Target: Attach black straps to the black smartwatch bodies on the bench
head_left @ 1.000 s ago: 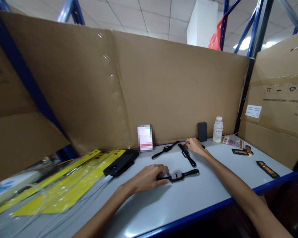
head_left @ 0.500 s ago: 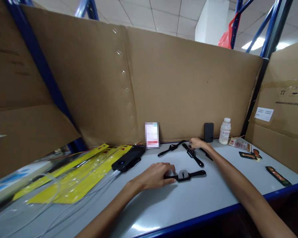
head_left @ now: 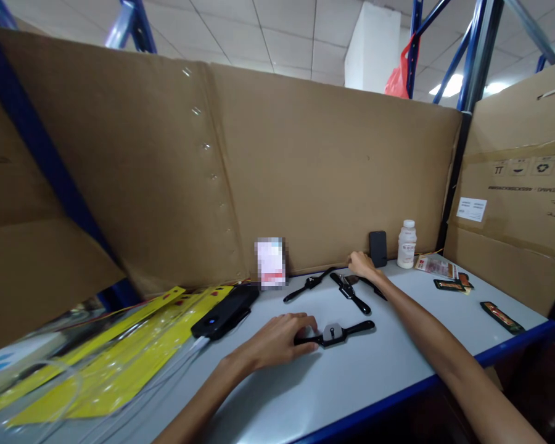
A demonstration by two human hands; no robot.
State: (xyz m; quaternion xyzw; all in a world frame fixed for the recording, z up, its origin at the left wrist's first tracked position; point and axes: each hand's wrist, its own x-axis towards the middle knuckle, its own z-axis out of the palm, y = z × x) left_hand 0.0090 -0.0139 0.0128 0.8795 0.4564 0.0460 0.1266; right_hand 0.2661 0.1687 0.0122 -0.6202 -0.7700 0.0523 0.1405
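Left hand (head_left: 277, 338), lower centre of frame: fingers curled, pressed flat on the strap end of a face-down watch (head_left: 333, 333) lying on the grey table (head_left: 351, 382). Right hand (head_left: 361, 264), centre right near the cardboard wall (head_left: 333, 172): fingertips rest at a second watch (head_left: 349, 292); finger state cannot be told.

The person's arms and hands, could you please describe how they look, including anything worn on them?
Both arms are bare as far up as the picture shows: no sleeves, gloves, watch or bracelet. The left hand and right hand show no rings or markings that I can make out. The forearms are slender, entering from the bottom edge.
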